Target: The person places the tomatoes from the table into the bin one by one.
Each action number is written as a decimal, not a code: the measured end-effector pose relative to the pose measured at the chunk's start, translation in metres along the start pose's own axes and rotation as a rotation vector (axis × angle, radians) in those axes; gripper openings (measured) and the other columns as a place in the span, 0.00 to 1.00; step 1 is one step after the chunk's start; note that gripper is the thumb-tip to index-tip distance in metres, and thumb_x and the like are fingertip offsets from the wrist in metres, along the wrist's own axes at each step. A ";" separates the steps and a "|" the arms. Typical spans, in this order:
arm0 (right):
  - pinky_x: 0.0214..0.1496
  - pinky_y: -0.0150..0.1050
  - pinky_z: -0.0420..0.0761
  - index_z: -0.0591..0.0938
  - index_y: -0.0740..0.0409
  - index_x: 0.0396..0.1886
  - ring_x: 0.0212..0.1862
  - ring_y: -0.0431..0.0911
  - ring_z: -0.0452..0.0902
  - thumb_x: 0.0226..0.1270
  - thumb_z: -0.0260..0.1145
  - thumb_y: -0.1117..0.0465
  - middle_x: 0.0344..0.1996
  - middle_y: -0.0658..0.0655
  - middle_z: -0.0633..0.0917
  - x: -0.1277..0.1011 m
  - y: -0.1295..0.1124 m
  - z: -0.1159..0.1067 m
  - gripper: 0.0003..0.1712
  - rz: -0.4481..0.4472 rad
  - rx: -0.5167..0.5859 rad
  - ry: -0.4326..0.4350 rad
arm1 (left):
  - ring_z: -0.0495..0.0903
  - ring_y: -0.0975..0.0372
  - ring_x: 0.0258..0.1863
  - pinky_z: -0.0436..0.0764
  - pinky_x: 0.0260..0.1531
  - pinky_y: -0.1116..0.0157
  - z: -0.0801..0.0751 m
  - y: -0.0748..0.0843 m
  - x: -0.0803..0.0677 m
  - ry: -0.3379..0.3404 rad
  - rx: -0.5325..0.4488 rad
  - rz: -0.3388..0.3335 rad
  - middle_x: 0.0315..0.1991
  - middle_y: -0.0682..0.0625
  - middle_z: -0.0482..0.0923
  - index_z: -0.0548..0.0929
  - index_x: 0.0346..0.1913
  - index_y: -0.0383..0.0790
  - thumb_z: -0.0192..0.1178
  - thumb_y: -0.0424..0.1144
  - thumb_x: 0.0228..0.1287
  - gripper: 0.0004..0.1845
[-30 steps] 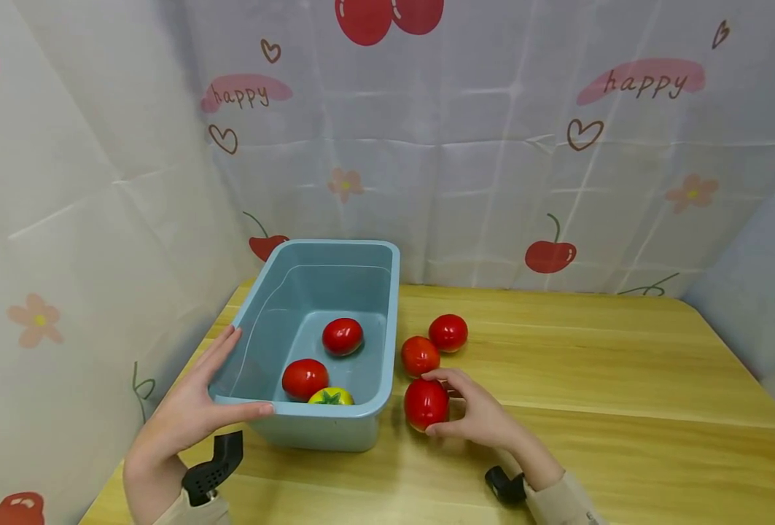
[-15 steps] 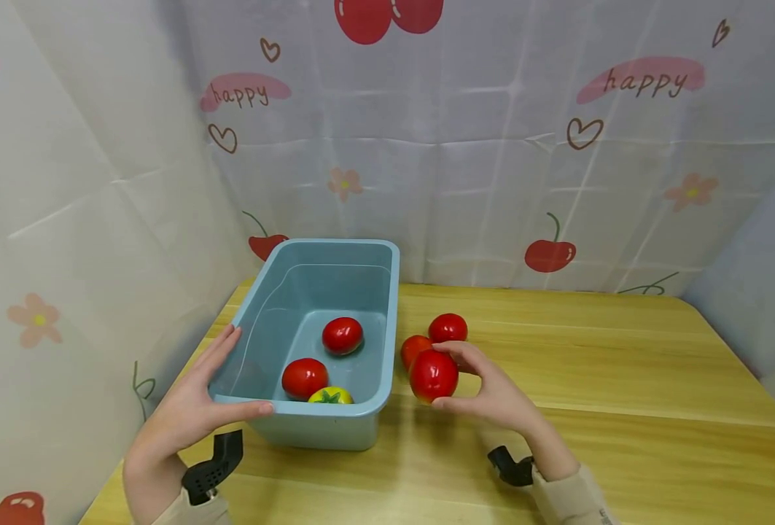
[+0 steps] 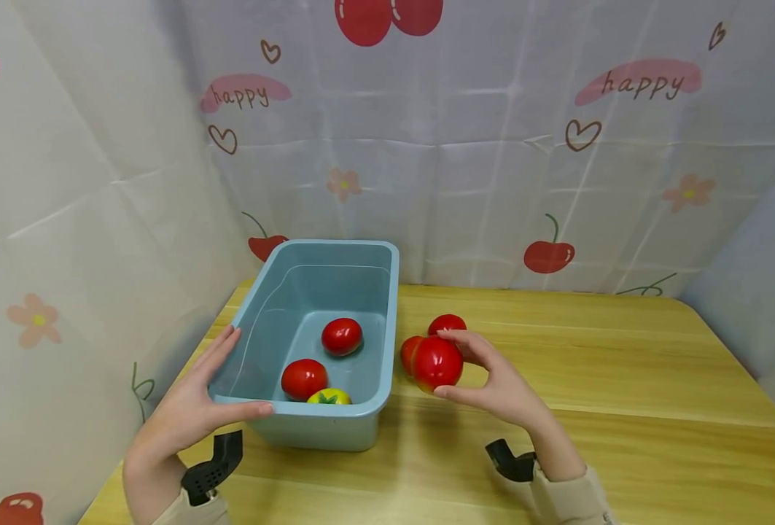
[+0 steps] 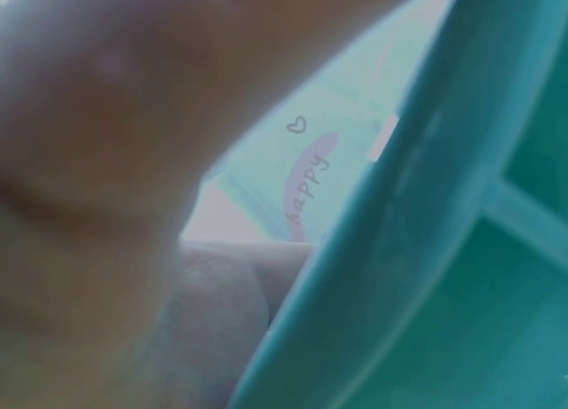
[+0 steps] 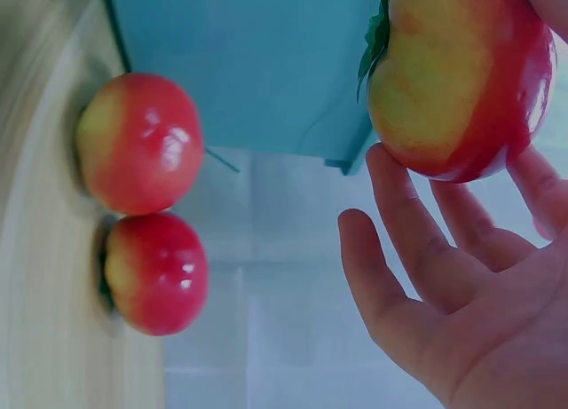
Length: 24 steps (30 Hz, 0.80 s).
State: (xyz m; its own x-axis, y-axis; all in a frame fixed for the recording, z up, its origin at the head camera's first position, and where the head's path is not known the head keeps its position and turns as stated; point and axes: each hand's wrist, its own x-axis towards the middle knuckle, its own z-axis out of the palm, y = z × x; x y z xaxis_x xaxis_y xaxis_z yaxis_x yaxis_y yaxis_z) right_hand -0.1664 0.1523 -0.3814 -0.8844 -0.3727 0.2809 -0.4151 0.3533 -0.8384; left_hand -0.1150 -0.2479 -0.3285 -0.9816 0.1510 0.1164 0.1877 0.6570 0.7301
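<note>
Grasping a glossy, rounded tomato (image 3: 438,366) above the wood-grain counter (image 3: 610,372), our right grip (image 3: 501,386) leaves a gap to the smooth, open-topped blue bin (image 3: 321,432) with its rounded rim. Our left grip (image 3: 187,405), fingers straight, rests on its near-left corner; rightward, we see counter stretching wide.

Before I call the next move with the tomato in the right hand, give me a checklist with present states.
1. Glossy red round tomato held in the right hand: ok.
2. Held tomato clear of the light wooden table: ok.
3. Held tomato over the light-blue rectangular plastic bin: not ok if the bin is next; it is outside, to the right.
4. Left hand at the bin's near left corner: ok.
5. Bare floor showing inside the bin: ok, despite three items.
6. Grip firmness: cannot tell.
</note>
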 end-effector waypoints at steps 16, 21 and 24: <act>0.48 0.46 0.78 0.70 0.41 0.64 0.55 0.52 0.71 0.53 0.74 0.58 0.58 0.51 0.73 0.003 -0.026 -0.001 0.38 -0.010 0.068 0.068 | 0.51 0.41 0.66 0.68 0.51 0.37 0.000 0.000 0.000 0.003 0.027 0.014 0.75 0.50 0.40 0.49 0.75 0.47 0.73 0.50 0.46 0.56; 0.50 0.47 0.77 0.70 0.47 0.65 0.54 0.51 0.72 0.53 0.73 0.60 0.56 0.50 0.75 0.004 -0.034 0.001 0.38 -0.028 0.086 0.082 | 0.51 0.41 0.66 0.68 0.51 0.37 0.000 -0.001 0.000 0.005 0.029 0.019 0.75 0.49 0.40 0.49 0.74 0.45 0.73 0.50 0.46 0.56; 0.52 0.43 0.77 0.70 0.49 0.65 0.53 0.49 0.73 0.53 0.73 0.62 0.55 0.50 0.76 0.005 -0.038 0.003 0.38 -0.048 0.112 0.089 | 0.51 0.41 0.66 0.68 0.51 0.38 0.000 -0.001 0.000 0.005 0.023 0.021 0.75 0.49 0.40 0.50 0.74 0.45 0.74 0.50 0.46 0.56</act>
State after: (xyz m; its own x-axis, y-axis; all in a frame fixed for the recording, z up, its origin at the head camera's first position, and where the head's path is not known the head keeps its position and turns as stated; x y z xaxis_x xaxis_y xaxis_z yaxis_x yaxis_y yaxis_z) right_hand -0.1547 0.1341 -0.3492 -0.8816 -0.3072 0.3582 -0.4355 0.2373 -0.8683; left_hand -0.1150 -0.2485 -0.3294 -0.9777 0.1612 0.1346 0.2085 0.6704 0.7121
